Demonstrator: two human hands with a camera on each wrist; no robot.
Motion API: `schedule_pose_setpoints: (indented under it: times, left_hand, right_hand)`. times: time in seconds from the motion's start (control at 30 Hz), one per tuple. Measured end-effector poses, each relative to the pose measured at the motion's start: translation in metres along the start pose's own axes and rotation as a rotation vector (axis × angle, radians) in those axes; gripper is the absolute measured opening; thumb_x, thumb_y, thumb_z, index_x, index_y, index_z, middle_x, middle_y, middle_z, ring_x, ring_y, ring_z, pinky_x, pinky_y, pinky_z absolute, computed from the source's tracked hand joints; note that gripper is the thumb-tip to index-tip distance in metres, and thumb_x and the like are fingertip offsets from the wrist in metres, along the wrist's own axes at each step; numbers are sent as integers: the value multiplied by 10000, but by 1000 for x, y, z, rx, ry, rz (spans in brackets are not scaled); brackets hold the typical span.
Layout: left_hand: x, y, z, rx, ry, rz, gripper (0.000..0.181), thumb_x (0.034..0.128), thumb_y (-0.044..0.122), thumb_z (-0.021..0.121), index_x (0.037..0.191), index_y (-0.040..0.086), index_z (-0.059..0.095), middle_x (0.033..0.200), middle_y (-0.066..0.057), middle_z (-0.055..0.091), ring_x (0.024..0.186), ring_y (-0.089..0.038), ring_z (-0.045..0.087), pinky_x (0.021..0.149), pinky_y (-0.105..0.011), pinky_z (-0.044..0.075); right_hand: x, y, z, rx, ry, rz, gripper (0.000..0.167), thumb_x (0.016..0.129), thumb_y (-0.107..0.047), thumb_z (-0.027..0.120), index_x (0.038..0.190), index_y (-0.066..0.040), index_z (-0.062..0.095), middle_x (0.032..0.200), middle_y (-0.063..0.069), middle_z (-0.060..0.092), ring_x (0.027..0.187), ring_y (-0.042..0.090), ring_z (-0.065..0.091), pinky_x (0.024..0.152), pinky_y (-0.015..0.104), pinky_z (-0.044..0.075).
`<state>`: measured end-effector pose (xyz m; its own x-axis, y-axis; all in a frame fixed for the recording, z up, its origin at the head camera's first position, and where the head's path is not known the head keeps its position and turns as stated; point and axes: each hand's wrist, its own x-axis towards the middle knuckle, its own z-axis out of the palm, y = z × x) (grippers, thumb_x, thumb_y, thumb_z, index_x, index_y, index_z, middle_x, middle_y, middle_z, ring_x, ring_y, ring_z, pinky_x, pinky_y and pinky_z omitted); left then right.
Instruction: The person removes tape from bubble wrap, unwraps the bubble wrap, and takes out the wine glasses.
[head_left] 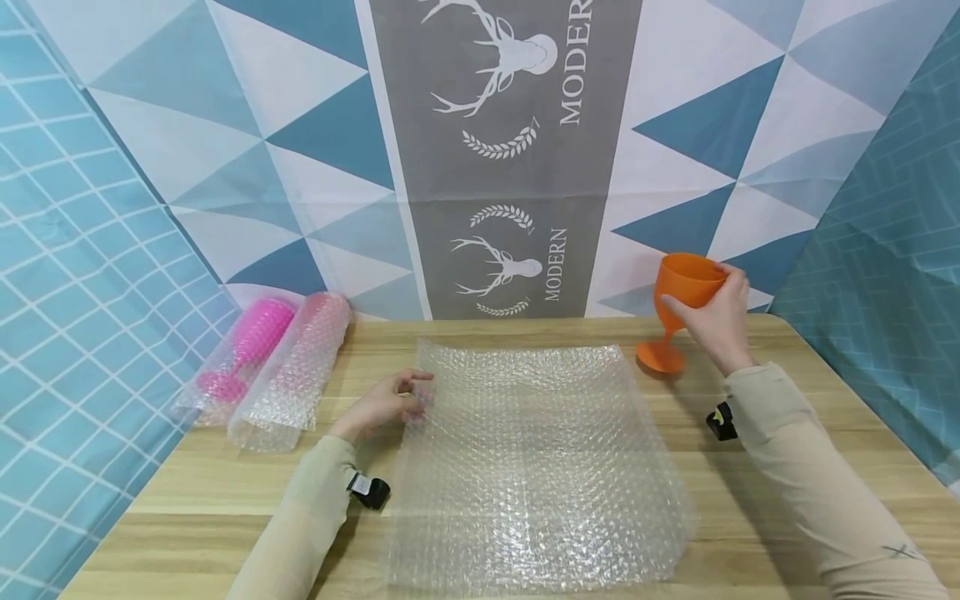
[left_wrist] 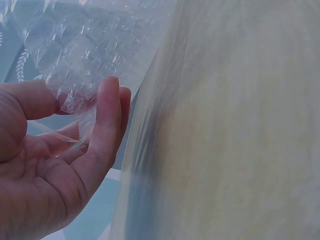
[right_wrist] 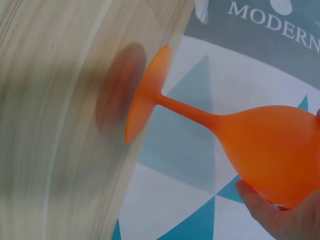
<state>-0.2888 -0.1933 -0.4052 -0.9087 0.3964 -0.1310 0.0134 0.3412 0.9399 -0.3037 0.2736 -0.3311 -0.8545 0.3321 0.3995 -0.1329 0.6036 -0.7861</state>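
An orange goblet is held by its bowl in my right hand, near the back right of the table. In the right wrist view the goblet has its foot close to the wood with a shadow beside it, and the thumb of the right hand lies along the bowl. A sheet of bubble wrap lies flat in the middle. My left hand is at its upper left edge; in the left wrist view the left hand pinches the wrap between thumb and curved fingers.
At the back left lie a pink goblet in bubble wrap and, beside it, another wrapped roll, reddish at its top end. A patterned cloth hangs behind the wooden table. Blue tile-patterned cloth stands at the left.
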Motion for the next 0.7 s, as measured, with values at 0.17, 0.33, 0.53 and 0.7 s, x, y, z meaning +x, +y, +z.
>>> schedule_pose_setpoints:
  times: [0.17,0.33,0.53,0.7]
  left_hand:
    - [0,-1,0,-12,9,2,694,792,-47,536,1413,10,230,1004,-196,482,670,-150,591,593,-243,522]
    - [-1,0,0,-57,10,-10,790,782,-70,530,1447,52,123,1003,-194,476,669,-158,598,588,-233,520]
    - [-2,1,0,-71,29,-23,789,779,-74,528,1440,24,108,1013,-193,486,662,-156,605,577,-223,514]
    - [-2,2,1,-64,33,-27,790,769,-71,530,1435,14,114,1013,-191,493,656,-150,602,560,-209,498]
  right_hand:
    - [0,4,-3,-9,-8,8,866,777,-379,662,1379,-54,130,1368,222,210,1157,394,319,947,528,352]
    - [1,9,-3,-18,-18,15,872,784,-378,654,1377,-41,110,1372,230,185,1158,413,307,944,543,349]
    - [3,14,-5,-27,-7,12,851,785,-347,658,1361,-33,117,1356,228,190,1155,410,303,936,541,353]
    - [4,18,-7,-25,3,17,846,782,-343,662,1353,-32,121,1350,222,188,1163,401,292,944,536,345]
